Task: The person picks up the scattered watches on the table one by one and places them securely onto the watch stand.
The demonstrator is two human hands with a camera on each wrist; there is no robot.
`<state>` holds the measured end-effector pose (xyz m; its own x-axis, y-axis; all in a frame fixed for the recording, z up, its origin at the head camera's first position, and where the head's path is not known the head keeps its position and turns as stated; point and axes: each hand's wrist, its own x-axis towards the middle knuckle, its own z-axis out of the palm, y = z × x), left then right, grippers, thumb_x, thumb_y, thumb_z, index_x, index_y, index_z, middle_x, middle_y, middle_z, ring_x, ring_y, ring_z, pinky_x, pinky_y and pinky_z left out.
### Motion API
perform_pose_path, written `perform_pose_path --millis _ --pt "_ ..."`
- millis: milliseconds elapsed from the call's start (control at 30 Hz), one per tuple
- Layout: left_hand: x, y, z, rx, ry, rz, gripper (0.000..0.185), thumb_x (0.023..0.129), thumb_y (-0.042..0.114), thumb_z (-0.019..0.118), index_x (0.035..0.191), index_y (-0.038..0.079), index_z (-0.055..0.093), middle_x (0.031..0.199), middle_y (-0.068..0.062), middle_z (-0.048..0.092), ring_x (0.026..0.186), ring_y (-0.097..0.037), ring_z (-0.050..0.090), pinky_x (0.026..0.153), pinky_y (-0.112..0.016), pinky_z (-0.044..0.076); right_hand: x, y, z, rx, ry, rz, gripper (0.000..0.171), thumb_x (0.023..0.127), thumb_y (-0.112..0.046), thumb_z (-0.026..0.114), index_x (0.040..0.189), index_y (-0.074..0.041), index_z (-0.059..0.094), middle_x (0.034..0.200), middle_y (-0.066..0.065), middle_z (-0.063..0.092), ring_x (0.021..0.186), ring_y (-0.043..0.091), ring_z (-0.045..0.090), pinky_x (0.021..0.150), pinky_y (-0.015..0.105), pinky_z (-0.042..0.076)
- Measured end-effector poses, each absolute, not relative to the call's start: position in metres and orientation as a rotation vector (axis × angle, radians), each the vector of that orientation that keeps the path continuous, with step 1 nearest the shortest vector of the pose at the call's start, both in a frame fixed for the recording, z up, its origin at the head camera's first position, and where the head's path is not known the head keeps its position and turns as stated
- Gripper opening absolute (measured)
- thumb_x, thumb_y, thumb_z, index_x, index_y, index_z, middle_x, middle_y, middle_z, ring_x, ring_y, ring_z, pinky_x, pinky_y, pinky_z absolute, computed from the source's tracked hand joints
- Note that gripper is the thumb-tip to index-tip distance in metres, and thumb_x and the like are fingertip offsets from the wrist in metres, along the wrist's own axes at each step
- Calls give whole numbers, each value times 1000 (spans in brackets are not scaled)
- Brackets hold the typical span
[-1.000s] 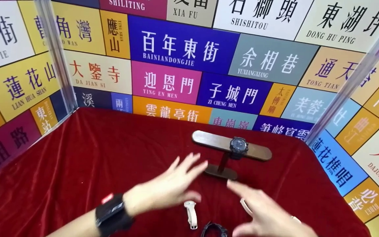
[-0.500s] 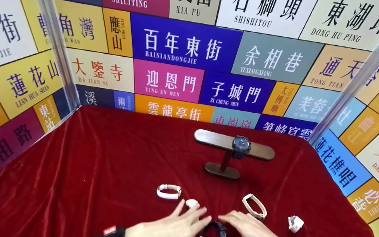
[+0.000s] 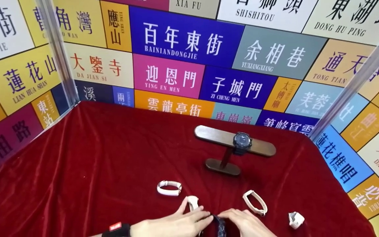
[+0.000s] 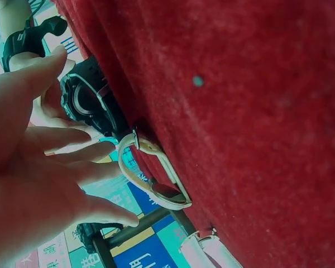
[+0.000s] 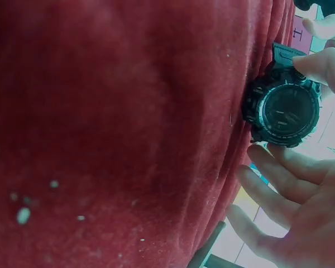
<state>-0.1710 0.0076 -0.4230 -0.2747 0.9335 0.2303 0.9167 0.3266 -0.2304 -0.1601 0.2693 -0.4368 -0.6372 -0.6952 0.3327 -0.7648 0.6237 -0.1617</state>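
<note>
A black digital watch with a round face (image 3: 220, 227) stands on the red cloth at the front, between both hands. My right hand (image 3: 250, 223) holds it; in the right wrist view the thumb and a finger lie at opposite edges of the watch (image 5: 285, 111). My left hand (image 3: 173, 225) reaches the watch's other side, its fingers fairly straight in the left wrist view. Whether they touch the watch (image 4: 84, 97) is hard to tell. Beside the left fingers lies a white-strapped watch (image 3: 193, 201), partly hidden by them.
Behind, a wooden T-shaped watch stand (image 3: 206, 133) carries another black watch (image 3: 242, 141). A white band (image 3: 169, 188) lies left of centre. To the right are a cream band (image 3: 255, 203) and a small white watch (image 3: 296, 220). Printed panels (image 3: 186, 36) border the red cloth (image 3: 110, 158).
Both hands have come down and back from above the cloth to the black watch at the front. The right hand has taken hold of it, and the watch has turned slightly.
</note>
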Motion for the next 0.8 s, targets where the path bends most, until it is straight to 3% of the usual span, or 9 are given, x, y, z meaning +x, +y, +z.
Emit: perform_pose_path --millis 233,333,433,567,800 --pt "-177 17 -415 -1733 -2562 -231 47 91 26 51 135 9 44 132 -2 50 126 -16 43 95 -61 37 -162 276 -437 1203 -2616 608 58 72 -47 72 113 -8 57 100 0 68 89 11 64 71 25 50" --pt "-179 19 -411 -1702 -2565 -260 56 91 34 52 139 8 38 139 -5 43 130 -19 40 99 -61 34 -159 276 -425 1063 -2657 567 58 70 -45 75 114 -12 57 103 -5 66 92 11 62 75 28 51" --pt "-182 24 -403 -1641 -2552 -353 73 88 46 54 144 8 27 144 -9 35 134 -21 36 103 -60 30 -157 276 -401 867 -2642 430 60 62 -41 80 113 -17 60 102 -11 63 90 8 59 75 29 50" --pt "-187 37 -384 -1502 -2466 -452 90 81 49 61 147 7 16 148 -13 28 137 -22 30 105 -60 28 -160 275 -360 790 -2451 275 62 53 -33 80 110 -16 63 98 -9 63 89 6 56 70 29 47" --pt "-192 51 -344 -1367 -2327 -615 99 76 43 70 148 17 7 153 -4 17 140 -17 23 108 -54 28 -149 266 -309 773 -2228 185 63 55 -32 74 112 -8 63 103 4 65 101 22 56 83 36 37"
